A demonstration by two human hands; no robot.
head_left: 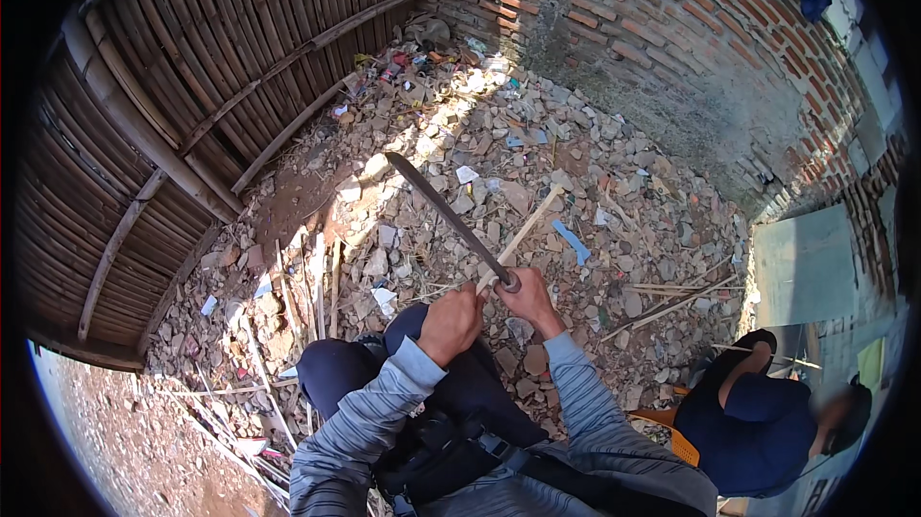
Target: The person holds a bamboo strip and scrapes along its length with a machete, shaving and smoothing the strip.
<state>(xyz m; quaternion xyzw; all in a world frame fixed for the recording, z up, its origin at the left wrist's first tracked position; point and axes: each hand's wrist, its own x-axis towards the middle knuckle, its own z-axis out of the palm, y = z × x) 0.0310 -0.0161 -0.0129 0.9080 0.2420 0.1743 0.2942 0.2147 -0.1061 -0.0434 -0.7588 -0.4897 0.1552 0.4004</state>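
Note:
My right hand (pixel 529 300) is closed round the handle of a machete. The machete's long dark blade (pixel 443 211) points away and to the left over the rubble. Close beside it, my left hand (pixel 451 324) grips the near end of a pale bamboo strip (pixel 531 228), which slants away to the right. Blade and strip cross just beyond my hands; whether they touch I cannot tell. Both hands are above my bent knees, in dark trousers.
Broken brick and stone rubble (pixel 537 170) with litter covers the ground. A bamboo slat wall (pixel 259 28) stands left, a brick wall (pixel 652 18) behind. Bamboo sticks (pixel 320 279) lie at left, more sticks (pixel 672 304) at right. A person in dark clothes (pixel 767 421) sits at right.

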